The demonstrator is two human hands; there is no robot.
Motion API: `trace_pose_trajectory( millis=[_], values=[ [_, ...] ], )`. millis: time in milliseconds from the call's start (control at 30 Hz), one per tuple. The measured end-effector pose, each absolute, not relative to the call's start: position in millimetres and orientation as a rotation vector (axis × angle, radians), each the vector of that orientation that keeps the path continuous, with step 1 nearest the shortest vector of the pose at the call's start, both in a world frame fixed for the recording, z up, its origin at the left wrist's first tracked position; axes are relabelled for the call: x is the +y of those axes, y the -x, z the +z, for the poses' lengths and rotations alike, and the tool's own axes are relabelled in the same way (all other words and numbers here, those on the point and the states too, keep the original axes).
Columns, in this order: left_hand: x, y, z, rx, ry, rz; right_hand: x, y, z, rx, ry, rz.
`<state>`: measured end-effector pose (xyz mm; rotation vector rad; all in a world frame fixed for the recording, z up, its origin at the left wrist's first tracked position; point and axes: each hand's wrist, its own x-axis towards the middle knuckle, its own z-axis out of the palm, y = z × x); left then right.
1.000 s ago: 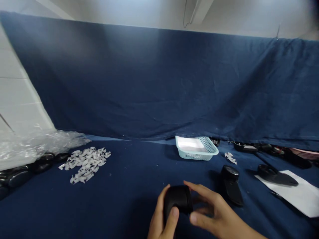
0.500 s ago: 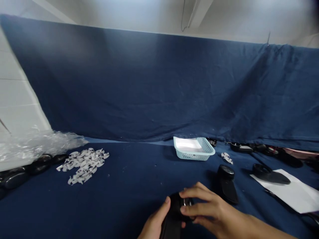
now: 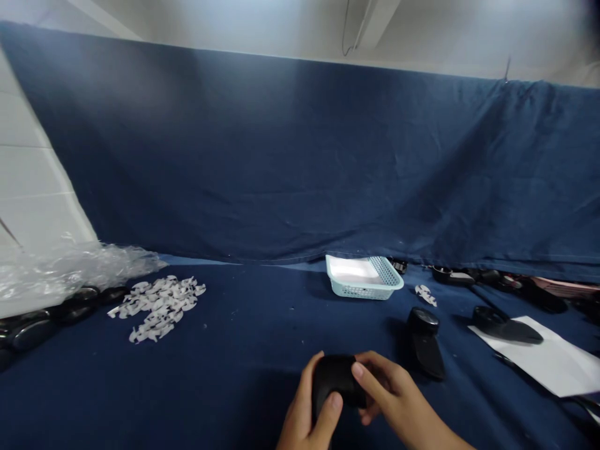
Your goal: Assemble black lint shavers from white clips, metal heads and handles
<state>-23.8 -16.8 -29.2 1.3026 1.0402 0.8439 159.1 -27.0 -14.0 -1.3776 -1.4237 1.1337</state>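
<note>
A black plastic handheld device point(image 3: 336, 377) is held low in the middle of the view, its rounded dark body up and its lower end hidden by my fingers. My left hand point(image 3: 300, 403) wraps it from below and the left, with the thumb across the front. My right hand point(image 3: 391, 389) grips its right side with the fingertips. A similar black device point(image 3: 424, 342) lies just to the right of my right hand, not touching it.
A pale blue plastic basket point(image 3: 385, 271) lined with white stands ahead on the navy cloth-covered table point(image 3: 244, 387). Left lie white die-cut pieces point(image 3: 157, 309), bubble wrap point(image 3: 60, 270) and black parts point(image 3: 30, 334). Right lies white paper point(image 3: 557, 356) under a black part point(image 3: 506, 326).
The black device has turned in my hands, with its rounded body now showing on top rather than the long lower part pointing down. My right hand has moved to its side.
</note>
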Motion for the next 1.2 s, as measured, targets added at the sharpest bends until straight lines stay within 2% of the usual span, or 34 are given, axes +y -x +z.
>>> trace_pose_trajectory(
  millis=[100,300,500,700,800,933,1200],
  values=[
    [-18.3,22.3,-27.8,1.024,-1.240,0.837,-24.6,-154.5,-6.6,-1.450,1.262,1.087],
    [-13.4,22.0,-19.3,1.011,-1.011,0.730,-24.7,-173.4,20.5,-1.904,1.090,0.835],
    [-8.6,24.2,-30.0,0.896,-0.879,0.620,-22.0,-188.0,24.1,-2.295,1.013,0.713],
    [-19.3,18.0,-29.6,1.000,-1.024,0.755,-25.3,-167.5,2.9,-1.773,1.378,0.770],
    [-23.2,15.6,-27.6,0.982,-1.088,0.846,-25.6,-160.0,3.2,-1.645,1.378,0.894],
    [-22.4,16.5,-24.8,0.966,-1.109,0.823,-26.4,-163.8,19.0,-1.696,1.195,1.003],
    [-16.8,17.5,-26.0,0.955,-0.911,0.623,-31.4,-182.4,20.9,-2.055,1.107,0.770]
  ],
)
